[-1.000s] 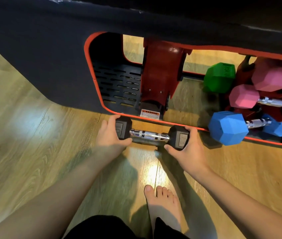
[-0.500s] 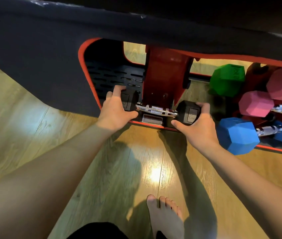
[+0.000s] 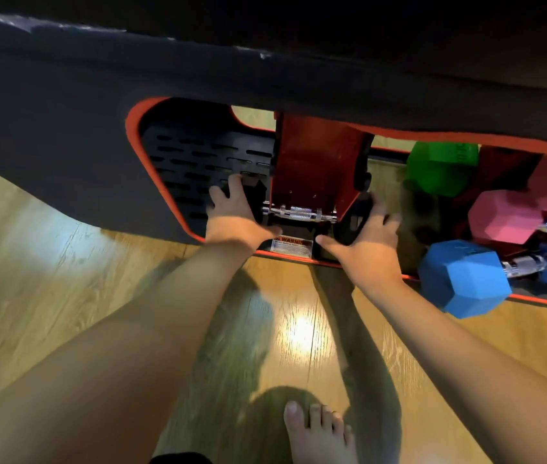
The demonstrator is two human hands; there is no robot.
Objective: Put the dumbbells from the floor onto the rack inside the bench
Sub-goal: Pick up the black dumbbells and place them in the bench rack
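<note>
A black hex dumbbell with a chrome handle [image 3: 298, 214] lies across the foot of the red rack upright [image 3: 315, 169] inside the bench opening. My left hand [image 3: 235, 216] grips its left head, and my right hand [image 3: 369, 239] wraps its right head; both heads are mostly hidden by my fingers. Further right on the rack sit a blue dumbbell [image 3: 463, 279], pink dumbbells [image 3: 503, 216] and a green dumbbell [image 3: 439, 169].
The dark bench body [image 3: 64, 135] with its orange-edged opening [image 3: 133, 128] overhangs the rack. A black slotted plate [image 3: 198, 159] lines the left of the opening. A warning sticker [image 3: 292, 245] sits at the rack base. My bare foot [image 3: 319, 433] stands on the wooden floor [image 3: 31, 279].
Both hands have lifted the black dumbbell off the floor and carried it forward into the bench opening, up against the red upright.
</note>
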